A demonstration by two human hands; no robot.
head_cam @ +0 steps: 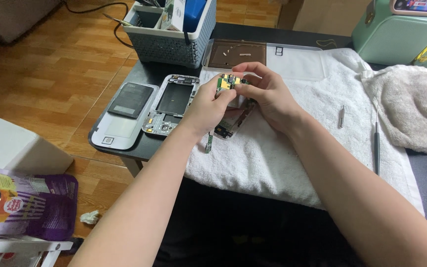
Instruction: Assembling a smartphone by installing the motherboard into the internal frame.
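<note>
Both my hands hold a small green circuit board (229,82) above a white towel (292,158). My left hand (208,106) grips its left edge. My right hand (265,94) pinches its right side with fingertips. Under my hands a phone body (231,126) lies on the towel, partly hidden. A small green board strip (208,143) rests at the towel's left edge. Left of the towel, on the black table, lie a phone middle frame (170,104) and a white back cover (119,126) with a dark battery (130,100) on it.
A grey basket (166,42) stands at the back left. A clear tray (292,62) with small parts sits behind my hands. A thin screwdriver (376,146) and a small metal tool (341,117) lie on the towel, right. A crumpled cloth (411,109) and a mint-green device (396,34) lie at the far right.
</note>
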